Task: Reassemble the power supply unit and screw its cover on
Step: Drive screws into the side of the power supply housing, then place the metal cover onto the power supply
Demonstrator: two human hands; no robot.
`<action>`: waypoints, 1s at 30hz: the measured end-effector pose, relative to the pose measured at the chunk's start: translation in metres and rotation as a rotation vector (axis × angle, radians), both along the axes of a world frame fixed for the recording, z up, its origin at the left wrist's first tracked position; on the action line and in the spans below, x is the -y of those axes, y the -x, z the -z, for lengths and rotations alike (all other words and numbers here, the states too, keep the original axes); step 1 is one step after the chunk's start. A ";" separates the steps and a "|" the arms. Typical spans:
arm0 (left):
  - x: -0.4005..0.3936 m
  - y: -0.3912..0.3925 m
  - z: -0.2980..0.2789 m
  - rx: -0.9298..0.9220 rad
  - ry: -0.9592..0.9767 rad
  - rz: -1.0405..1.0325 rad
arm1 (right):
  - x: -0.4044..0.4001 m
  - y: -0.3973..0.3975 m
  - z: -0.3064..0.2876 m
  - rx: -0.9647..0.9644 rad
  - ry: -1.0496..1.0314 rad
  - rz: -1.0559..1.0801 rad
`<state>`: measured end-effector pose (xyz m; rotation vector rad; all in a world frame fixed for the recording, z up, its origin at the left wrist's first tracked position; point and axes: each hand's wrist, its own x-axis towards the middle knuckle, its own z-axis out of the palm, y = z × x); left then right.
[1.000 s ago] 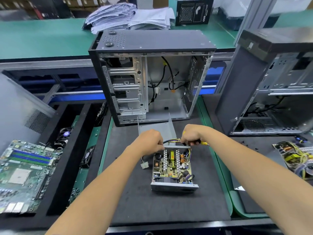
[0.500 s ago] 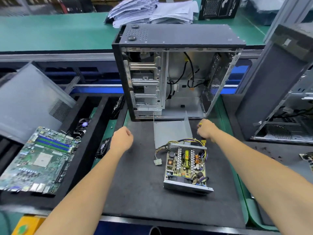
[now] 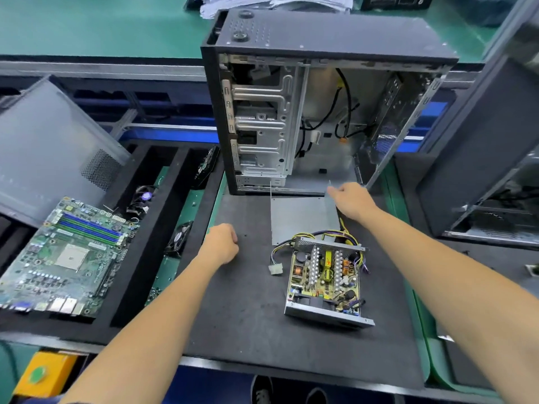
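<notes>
Dark mat [image 3: 242, 301] on a bench, green table surface behind w/ a stack of papers [image 3: 274, 2]. On the mat: 1 open power supply [image 3: 325, 282], cover off, circuit board showing, wires bunched at its far end and 1 white plug [image 3: 275, 269] lying just left of it. 1 grey metal cover [image 3: 300, 218] lies flat on the mat just beyond the supply, betw. it and 1 open computer case [image 3: 318, 112] standing upright at the back. A 2nd case [image 3: 481, 158] stands at the right edge, partly out of view. Left side: 1 motherboard [image 3: 64, 255] in a black tray, 1 grey side panel [image 3: 49, 147] leaning behind it, 2 small fans [image 3: 179, 237] in the tray slots.

2 hands, both bare. Left hand [image 3: 221, 243] over the mat, well left of the supply, fingers curled into a loose fist, holding nothing visible. Right hand [image 3: 351, 199] at the far right corner of the cover, fingers curled, touching its raised edge; can't tell whether it actually pinches the edge.
</notes>
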<state>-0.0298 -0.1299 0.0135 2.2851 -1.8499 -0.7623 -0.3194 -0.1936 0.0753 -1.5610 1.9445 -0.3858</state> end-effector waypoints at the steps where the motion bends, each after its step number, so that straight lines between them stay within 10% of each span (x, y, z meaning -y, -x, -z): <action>1: 0.003 0.005 -0.001 -0.030 0.016 0.018 | -0.001 -0.003 -0.004 -0.017 -0.019 -0.026; 8: 0.009 0.031 0.001 -0.120 0.034 0.136 | -0.020 -0.012 -0.010 -0.171 -0.270 -0.135; 23: 0.002 0.040 0.003 -0.181 0.071 0.174 | -0.030 -0.006 0.000 -0.188 -0.089 -0.138; 30: 0.014 0.057 -0.020 -0.599 0.037 -0.139 | -0.034 -0.008 -0.003 -0.278 0.040 -0.178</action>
